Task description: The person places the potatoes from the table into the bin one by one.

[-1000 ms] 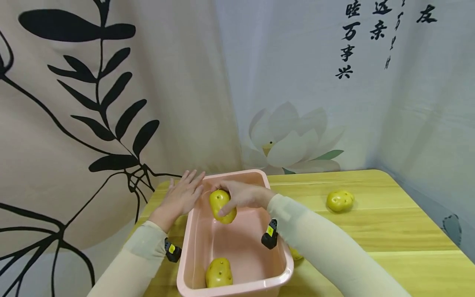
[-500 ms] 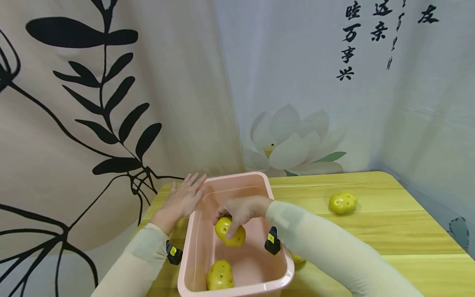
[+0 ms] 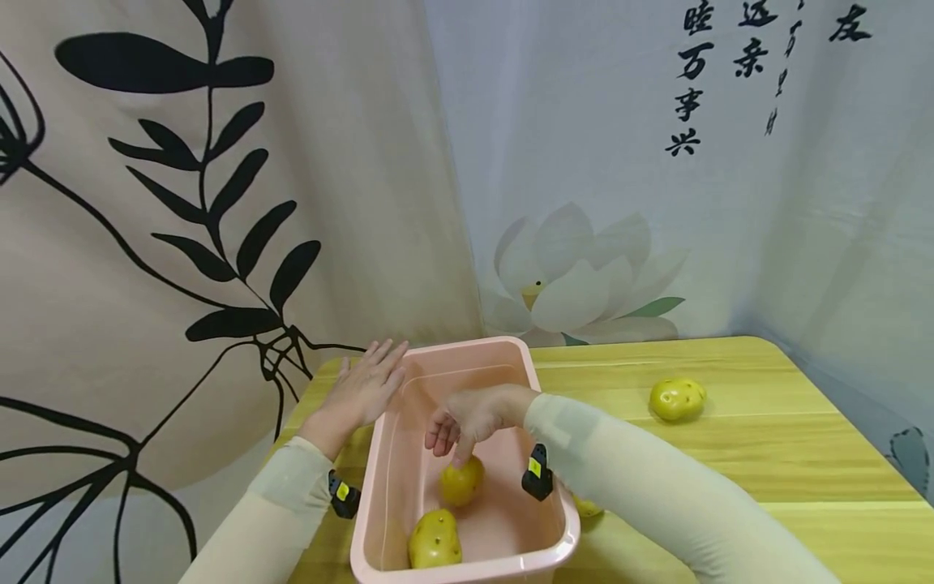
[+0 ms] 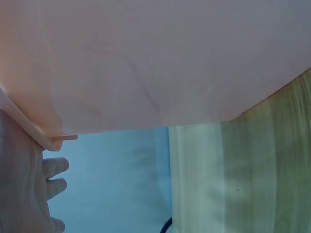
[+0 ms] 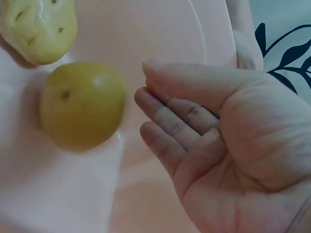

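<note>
Over the inside of a pink plastic tub [image 3: 511, 560], my right hand [image 3: 474, 418] holds nothing, its fingers loosely bent. Just beyond its fingertips is a yellow potato [image 5: 83, 106], slightly blurred and apart from the hand in the right wrist view. Another potato [image 3: 435, 538] with small dark eyes lies at the near end of the tub. My left hand [image 3: 362, 393] rests on the tub's far left rim, fingers extended. In the left wrist view part of that hand [image 4: 22, 179] shows beside the rim, below the tub's outer wall [image 4: 146, 63].
The tub stands on a yellow wood-grain table [image 3: 730, 462]. One potato [image 3: 677, 400] lies on the table at the back right. Another potato [image 3: 587, 507] peeks out beside the tub's right wall, mostly hidden by my right sleeve. A printed curtain [image 3: 365, 162] hangs behind the table.
My right hand has carried the potato a little toward the near end of the tub and let it go; the potato is now lower, apart from the fingers. The left hand stays on the rim.
</note>
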